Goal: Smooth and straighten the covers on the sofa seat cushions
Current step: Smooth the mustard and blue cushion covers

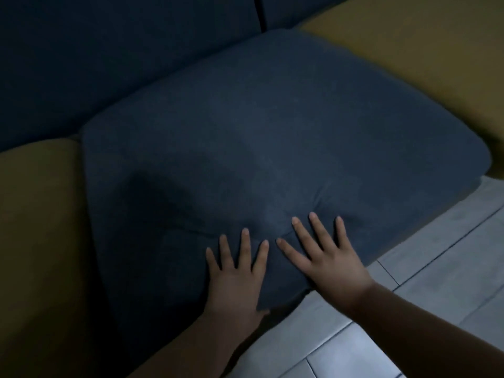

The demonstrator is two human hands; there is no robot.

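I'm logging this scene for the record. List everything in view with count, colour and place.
blue seat cushion: one, dark blue, centre, creased near its front edge
mustard seat cushions: two, mustard yellow, one left, one upper right
back cushions: two, dark blue, along the top
floor: one, grey tiles, lower right
left hand: one, flat on the blue seat cushion's front, fingers spread
right hand: one, flat beside it, fingers spread

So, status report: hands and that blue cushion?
Left hand and right hand flat on blue cushion, near front edge. Creased around them. Nothing blocking.
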